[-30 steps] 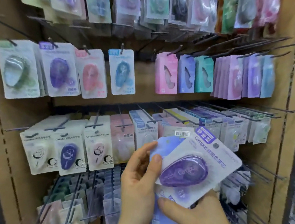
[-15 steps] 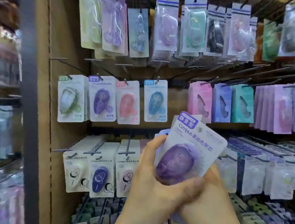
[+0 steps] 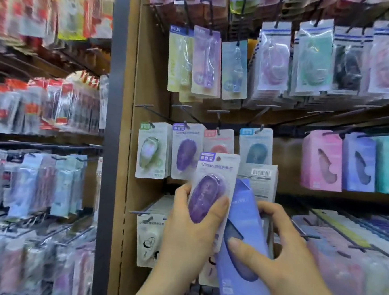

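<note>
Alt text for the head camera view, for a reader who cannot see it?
A left hand grips a carded purple correction tape while the right hand holds a blue box beside it, a barcoded pack behind them. Beyond, a wooden peg rack hangs full of similar pastel packs.

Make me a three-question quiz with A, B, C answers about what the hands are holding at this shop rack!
1. Where is the blue box compared with the purple tape pack?
A to its right
B on top of it
C far away on a hook

2. How many hands hold something?
A none
B one
C two

3. What is the left hand doing?
A gripping the purple tape pack
B lying flat
C pointing

Answers:
1 A: the box sits right of the pack, in the right hand.
2 C: each hand holds one thing.
3 A: its thumb and fingers curl round the pack.
</note>
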Demonstrator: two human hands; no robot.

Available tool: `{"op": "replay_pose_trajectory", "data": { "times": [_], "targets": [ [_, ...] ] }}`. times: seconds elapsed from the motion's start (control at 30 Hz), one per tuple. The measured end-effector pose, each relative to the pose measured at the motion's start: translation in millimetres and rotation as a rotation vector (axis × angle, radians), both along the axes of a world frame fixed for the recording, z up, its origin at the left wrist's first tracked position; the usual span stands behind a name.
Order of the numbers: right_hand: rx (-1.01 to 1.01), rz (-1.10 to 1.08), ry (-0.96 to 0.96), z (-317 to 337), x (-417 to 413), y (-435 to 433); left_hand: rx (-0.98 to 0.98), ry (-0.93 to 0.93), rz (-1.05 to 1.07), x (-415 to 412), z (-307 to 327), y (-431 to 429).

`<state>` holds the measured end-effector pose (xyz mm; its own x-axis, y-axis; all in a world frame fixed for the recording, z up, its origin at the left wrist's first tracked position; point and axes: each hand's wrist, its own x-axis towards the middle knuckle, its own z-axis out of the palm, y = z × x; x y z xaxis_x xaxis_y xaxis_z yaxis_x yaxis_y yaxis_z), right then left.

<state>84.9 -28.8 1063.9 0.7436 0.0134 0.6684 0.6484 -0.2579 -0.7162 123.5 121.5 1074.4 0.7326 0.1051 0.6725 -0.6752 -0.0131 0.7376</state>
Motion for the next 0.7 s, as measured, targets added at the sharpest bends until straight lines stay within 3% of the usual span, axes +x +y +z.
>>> {"op": "replay_pose_trajectory", "data": {
  "times": [0.3, 0.7],
  "targets": [
    [0.061, -0.02, 0.016, 31, 7, -5, 0.386, -0.148, 0.429, 36, 49, 79],
    [0.022, 0.028, -0.01, 37, 11, 2, 0.712, -0.104, 0.873, 73, 97, 60]
  ]
}}
